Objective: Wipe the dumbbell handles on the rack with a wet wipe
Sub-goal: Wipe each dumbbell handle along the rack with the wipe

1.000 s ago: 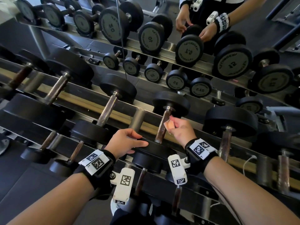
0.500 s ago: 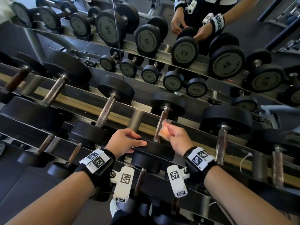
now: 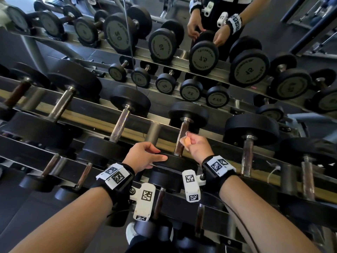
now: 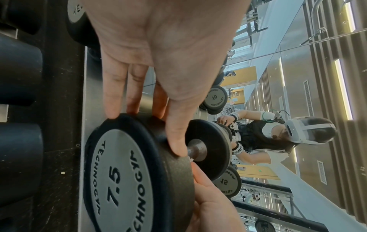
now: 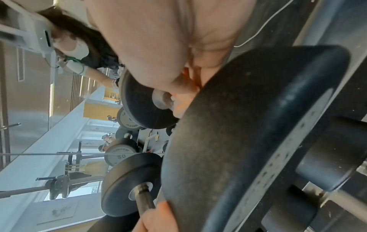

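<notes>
The 7.5 dumbbell lies on the rack's middle tier, its rusty handle (image 3: pixel 179 149) running away from me. My left hand (image 3: pixel 145 156) grips its near weight head (image 3: pixel 176 162), thumb along the top and fingers over the rim; the left wrist view shows that hand (image 4: pixel 158 62) on the same head (image 4: pixel 119 172). My right hand (image 3: pixel 197 145) is curled round the middle of the handle and pinches the wet wipe (image 3: pixel 186 133) against it. Only a small white corner of the wipe shows. The right wrist view has the right hand (image 5: pixel 149 39) behind the near head (image 5: pixel 238 141).
Neighbouring dumbbells lie close on both sides, with handles at left (image 3: pixel 120 125) and right (image 3: pixel 248 154). Smaller dumbbells (image 3: pixel 158 199) fill the lower tier below my wrists. A mirror (image 3: pixel 200 57) behind the rack reflects the weights and my hands. A white cable (image 3: pixel 272 170) hangs at the right.
My right hand slid the wipe along the handle toward me, then back up toward the far head. The left hand has stayed on the near head.
</notes>
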Action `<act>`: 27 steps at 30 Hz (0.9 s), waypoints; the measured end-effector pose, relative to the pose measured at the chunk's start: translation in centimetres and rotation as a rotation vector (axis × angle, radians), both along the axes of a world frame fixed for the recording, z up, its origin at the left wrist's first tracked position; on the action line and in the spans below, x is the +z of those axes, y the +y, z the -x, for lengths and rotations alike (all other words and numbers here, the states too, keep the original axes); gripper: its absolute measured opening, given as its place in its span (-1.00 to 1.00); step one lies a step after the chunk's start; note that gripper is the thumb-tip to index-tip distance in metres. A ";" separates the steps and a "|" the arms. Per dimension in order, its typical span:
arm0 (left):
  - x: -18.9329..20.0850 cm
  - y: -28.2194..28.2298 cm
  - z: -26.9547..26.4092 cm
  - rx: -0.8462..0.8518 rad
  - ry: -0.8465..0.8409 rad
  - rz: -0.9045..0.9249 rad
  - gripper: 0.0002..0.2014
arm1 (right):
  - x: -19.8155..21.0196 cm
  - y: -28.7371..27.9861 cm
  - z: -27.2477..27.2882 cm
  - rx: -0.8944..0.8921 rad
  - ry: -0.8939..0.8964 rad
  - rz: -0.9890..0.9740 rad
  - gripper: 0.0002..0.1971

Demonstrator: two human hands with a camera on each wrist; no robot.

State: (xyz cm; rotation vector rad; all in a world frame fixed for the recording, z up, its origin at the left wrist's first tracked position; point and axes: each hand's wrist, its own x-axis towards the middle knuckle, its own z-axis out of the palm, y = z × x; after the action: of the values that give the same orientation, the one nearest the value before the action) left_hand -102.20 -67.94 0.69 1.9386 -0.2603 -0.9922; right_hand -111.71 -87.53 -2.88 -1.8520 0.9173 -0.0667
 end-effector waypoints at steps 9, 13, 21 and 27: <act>0.5 -0.2 -0.1 -0.076 -0.080 -0.035 -0.64 | 2.2 2.1 2.6 0.046 0.108 -0.053 -0.64; 1.4 -0.4 0.3 -0.139 -0.190 -0.076 -0.70 | 3.7 2.1 3.8 -0.034 -0.005 -0.219 -0.75; 4.9 -3.1 3.0 -0.374 -0.670 -0.251 -0.49 | 8.3 -0.9 6.9 -0.217 -0.254 -0.372 -0.64; 5.3 -7.7 9.1 -0.254 -0.651 -0.027 -0.73 | 11.3 -7.6 13.3 -0.101 -0.272 -0.404 -0.61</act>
State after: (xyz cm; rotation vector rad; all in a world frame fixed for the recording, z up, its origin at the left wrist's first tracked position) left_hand -111.32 -75.65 6.03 2.2439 -0.8809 -0.4838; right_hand -125.01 -95.15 8.39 -1.3830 0.7677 -0.1779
